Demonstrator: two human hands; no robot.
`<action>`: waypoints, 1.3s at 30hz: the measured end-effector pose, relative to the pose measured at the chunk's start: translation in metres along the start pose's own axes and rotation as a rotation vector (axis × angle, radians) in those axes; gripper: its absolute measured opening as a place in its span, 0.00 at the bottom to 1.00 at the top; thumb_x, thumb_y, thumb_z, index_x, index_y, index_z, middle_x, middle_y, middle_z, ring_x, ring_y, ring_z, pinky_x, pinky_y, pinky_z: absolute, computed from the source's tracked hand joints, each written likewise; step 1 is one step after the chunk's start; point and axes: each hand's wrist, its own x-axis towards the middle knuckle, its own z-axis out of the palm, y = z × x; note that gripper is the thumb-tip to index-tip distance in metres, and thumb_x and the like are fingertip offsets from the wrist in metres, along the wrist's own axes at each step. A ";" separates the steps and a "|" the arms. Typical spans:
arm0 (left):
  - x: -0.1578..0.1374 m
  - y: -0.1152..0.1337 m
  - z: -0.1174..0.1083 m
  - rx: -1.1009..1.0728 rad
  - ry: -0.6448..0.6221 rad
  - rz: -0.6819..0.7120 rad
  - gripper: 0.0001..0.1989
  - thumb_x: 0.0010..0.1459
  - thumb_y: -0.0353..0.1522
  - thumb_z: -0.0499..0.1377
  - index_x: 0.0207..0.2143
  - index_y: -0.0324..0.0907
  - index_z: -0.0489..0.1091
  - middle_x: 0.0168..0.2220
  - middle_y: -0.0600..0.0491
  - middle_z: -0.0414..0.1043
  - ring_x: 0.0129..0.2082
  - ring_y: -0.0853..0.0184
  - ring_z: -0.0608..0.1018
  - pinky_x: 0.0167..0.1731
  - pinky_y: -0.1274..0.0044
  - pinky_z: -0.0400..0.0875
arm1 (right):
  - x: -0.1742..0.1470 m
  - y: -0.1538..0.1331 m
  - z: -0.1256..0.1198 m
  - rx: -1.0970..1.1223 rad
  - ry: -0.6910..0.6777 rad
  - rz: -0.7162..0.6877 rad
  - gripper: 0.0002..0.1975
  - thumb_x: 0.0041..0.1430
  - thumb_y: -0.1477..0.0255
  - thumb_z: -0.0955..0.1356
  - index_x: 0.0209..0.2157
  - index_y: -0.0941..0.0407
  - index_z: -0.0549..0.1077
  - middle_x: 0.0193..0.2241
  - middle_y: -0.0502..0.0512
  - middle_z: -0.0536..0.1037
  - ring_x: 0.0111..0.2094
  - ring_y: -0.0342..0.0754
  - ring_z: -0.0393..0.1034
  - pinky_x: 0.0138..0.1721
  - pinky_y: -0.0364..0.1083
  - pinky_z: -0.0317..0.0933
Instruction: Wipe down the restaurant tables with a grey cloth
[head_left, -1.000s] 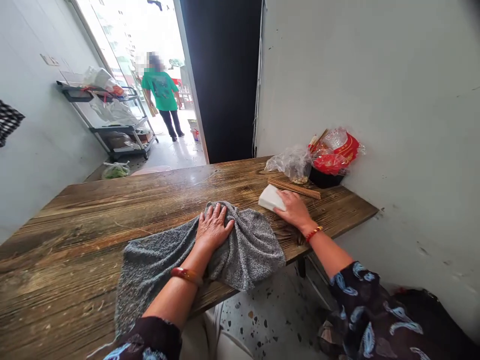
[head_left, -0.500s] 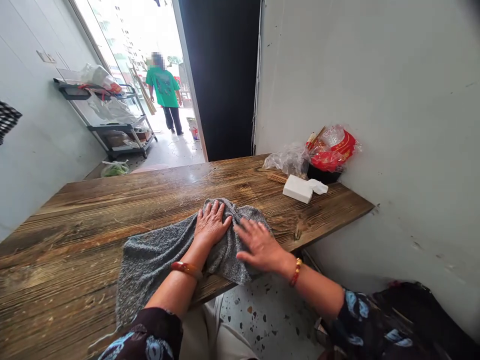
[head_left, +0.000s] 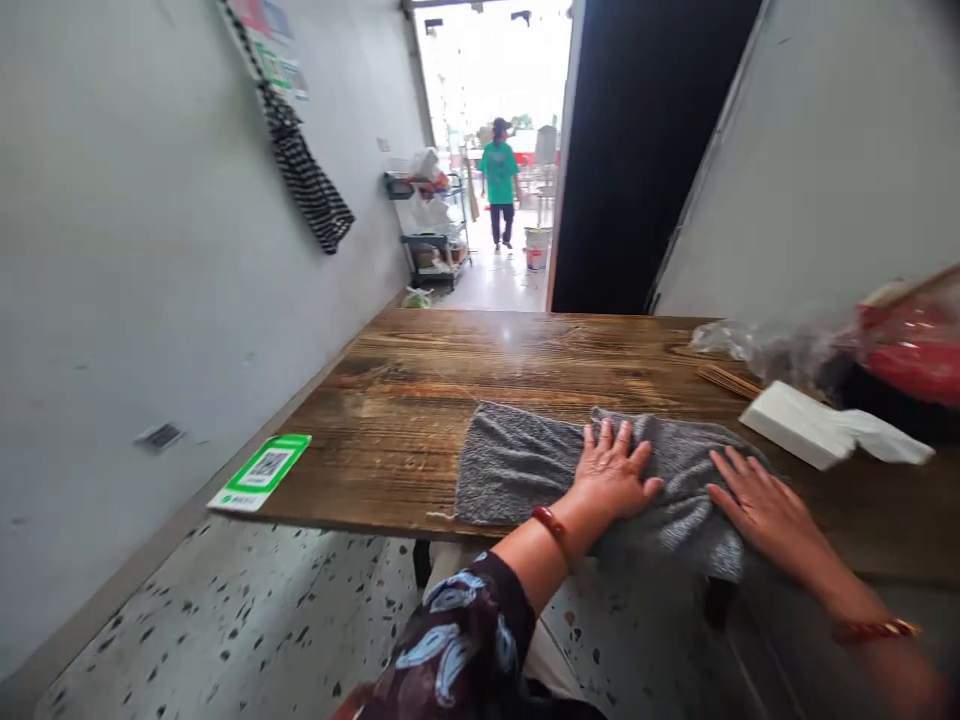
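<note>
Grey terry cloth (head_left: 517, 465) is spread in folds along the near edge of the wooden table (head_left: 375, 390), and its right part is hung over this edge. Its middle is covered by the left hand (head_left: 611, 472), which is laid flat with the fingers apart. The right hand (head_left: 776, 515) is held palm down, fingers also apart, at the cloth's right end; whether firm contact is made there cannot be told. Beyond this hand, a white tissue pack (head_left: 787, 425) is placed. At the near left table corner, a green-framed QR-code card (head_left: 262, 472) is seen.
</note>
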 end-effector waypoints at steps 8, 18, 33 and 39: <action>-0.084 -0.074 -0.036 -0.004 0.005 0.136 0.34 0.65 0.48 0.47 0.68 0.43 0.50 0.72 0.43 0.42 0.71 0.48 0.46 0.66 0.52 0.42 | 0.021 -0.144 0.023 0.026 0.084 -0.278 0.42 0.56 0.43 0.58 0.68 0.47 0.55 0.69 0.60 0.55 0.68 0.70 0.46 0.61 0.70 0.50; -0.227 -0.213 -0.094 0.121 0.079 -0.335 0.36 0.63 0.52 0.48 0.67 0.44 0.54 0.71 0.43 0.45 0.71 0.49 0.46 0.65 0.48 0.36 | 0.074 -0.380 0.005 0.100 -0.141 -0.678 0.38 0.62 0.47 0.60 0.69 0.47 0.53 0.70 0.61 0.50 0.70 0.68 0.42 0.65 0.68 0.43; -0.221 -0.290 -0.114 0.310 0.110 -0.914 0.30 0.67 0.42 0.41 0.68 0.40 0.51 0.72 0.43 0.40 0.71 0.50 0.46 0.65 0.51 0.41 | 0.128 -0.500 -0.024 0.339 -0.307 -0.748 0.30 0.68 0.59 0.57 0.68 0.51 0.54 0.71 0.57 0.48 0.71 0.56 0.39 0.68 0.59 0.36; -0.180 -0.221 -0.078 0.418 0.071 -0.701 0.30 0.67 0.41 0.41 0.68 0.38 0.54 0.72 0.42 0.42 0.71 0.49 0.47 0.64 0.49 0.43 | 0.090 -0.397 -0.039 0.402 -0.263 -0.717 0.32 0.66 0.60 0.59 0.68 0.55 0.54 0.71 0.60 0.48 0.71 0.54 0.38 0.69 0.56 0.36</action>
